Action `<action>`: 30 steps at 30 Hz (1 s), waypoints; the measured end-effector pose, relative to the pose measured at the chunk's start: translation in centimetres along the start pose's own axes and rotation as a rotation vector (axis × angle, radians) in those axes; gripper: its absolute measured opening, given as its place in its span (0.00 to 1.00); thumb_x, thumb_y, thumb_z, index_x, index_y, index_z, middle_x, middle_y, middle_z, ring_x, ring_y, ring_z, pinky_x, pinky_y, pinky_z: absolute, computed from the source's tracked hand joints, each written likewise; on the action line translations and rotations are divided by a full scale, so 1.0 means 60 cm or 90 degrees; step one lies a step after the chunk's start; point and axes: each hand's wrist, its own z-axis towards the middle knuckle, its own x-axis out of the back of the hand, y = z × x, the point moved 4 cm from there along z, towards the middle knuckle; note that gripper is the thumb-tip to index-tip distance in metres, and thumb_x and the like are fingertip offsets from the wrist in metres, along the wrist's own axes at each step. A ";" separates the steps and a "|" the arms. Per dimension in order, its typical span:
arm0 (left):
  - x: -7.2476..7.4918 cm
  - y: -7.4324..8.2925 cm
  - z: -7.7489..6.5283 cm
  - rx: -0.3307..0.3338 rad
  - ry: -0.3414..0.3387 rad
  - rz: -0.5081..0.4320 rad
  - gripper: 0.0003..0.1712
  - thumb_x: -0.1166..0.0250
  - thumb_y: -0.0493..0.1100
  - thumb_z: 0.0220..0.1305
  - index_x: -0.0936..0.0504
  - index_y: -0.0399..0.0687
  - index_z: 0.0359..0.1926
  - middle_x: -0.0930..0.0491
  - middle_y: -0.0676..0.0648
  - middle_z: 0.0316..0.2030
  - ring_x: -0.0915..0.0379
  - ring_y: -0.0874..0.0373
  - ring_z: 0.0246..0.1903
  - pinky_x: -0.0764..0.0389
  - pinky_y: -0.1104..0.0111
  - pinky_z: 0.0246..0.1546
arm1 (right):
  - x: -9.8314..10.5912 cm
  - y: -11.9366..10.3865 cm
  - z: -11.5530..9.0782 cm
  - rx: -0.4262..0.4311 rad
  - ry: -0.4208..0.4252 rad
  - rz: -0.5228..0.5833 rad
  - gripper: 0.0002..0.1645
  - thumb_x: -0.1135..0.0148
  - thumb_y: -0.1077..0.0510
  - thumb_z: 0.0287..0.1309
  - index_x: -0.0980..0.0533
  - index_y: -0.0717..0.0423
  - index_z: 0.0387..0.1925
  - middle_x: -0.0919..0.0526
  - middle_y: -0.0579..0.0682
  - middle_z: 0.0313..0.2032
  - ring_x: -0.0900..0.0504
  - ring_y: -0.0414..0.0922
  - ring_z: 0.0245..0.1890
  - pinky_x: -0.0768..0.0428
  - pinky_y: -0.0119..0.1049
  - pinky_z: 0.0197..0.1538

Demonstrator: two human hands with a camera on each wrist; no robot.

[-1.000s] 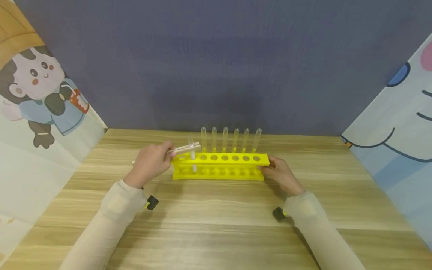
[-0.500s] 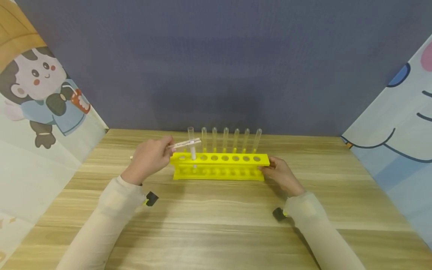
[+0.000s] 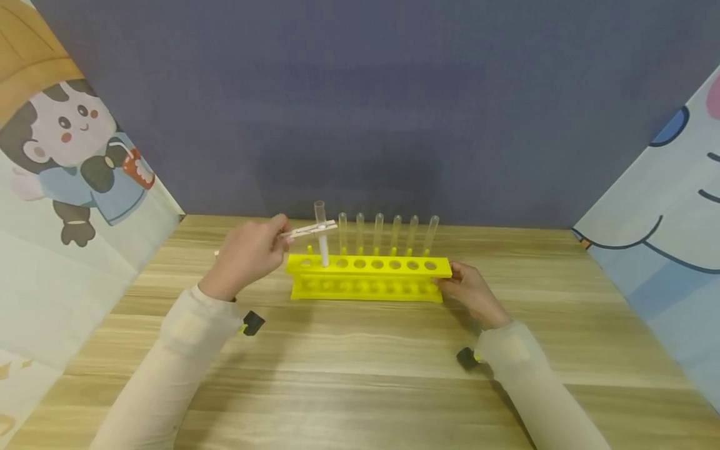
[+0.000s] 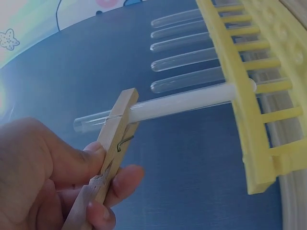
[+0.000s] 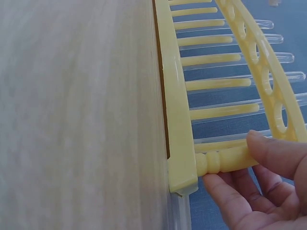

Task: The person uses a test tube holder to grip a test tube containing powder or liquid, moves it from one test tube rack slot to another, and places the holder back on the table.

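Note:
My left hand point(image 3: 247, 257) grips a wooden test tube clamp point(image 4: 115, 132) between thumb and fingers. The clamp's tips hold a clear test tube point(image 4: 182, 103) with white contents, near its open upper end. In the left wrist view, the tube's rounded bottom pokes just through a hole in the top board of the yellow test tube rack point(image 3: 368, 265), close to the rack's left end. At the opposite end, my right hand point(image 3: 471, 294) pinches the rack's end post point(image 5: 230, 159) between thumb and fingers.
Several clear test tubes point(image 3: 379, 234) stand upside down on pegs along the back of the rack. The rack stands on a wood-grain table point(image 3: 360, 362), with a dark blue panel point(image 3: 360, 112) close behind. Printed cartoon panels flank both sides.
My left hand has raised the clamp and the white-filled test tube, drawing the tube's bottom from below the rack's top board up to the hole. My right hand stays on the rack's end.

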 end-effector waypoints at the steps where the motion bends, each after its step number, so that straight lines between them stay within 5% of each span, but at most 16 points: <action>1: 0.002 0.001 0.001 0.000 0.003 -0.001 0.04 0.41 0.38 0.63 0.23 0.42 0.36 0.32 0.52 0.13 0.49 0.62 0.10 0.44 0.69 0.12 | 0.000 0.000 0.000 0.000 0.000 -0.001 0.24 0.42 0.64 0.61 0.33 0.71 0.56 0.25 0.66 0.52 0.23 0.48 0.45 0.24 0.31 0.47; 30: 0.025 0.018 0.020 0.018 -0.009 0.002 0.09 0.41 0.42 0.65 0.21 0.43 0.42 0.27 0.51 0.15 0.44 0.59 0.11 0.42 0.68 0.13 | -0.001 -0.002 -0.003 0.015 -0.002 0.010 0.26 0.41 0.63 0.60 0.33 0.73 0.57 0.25 0.66 0.52 0.22 0.48 0.46 0.23 0.30 0.46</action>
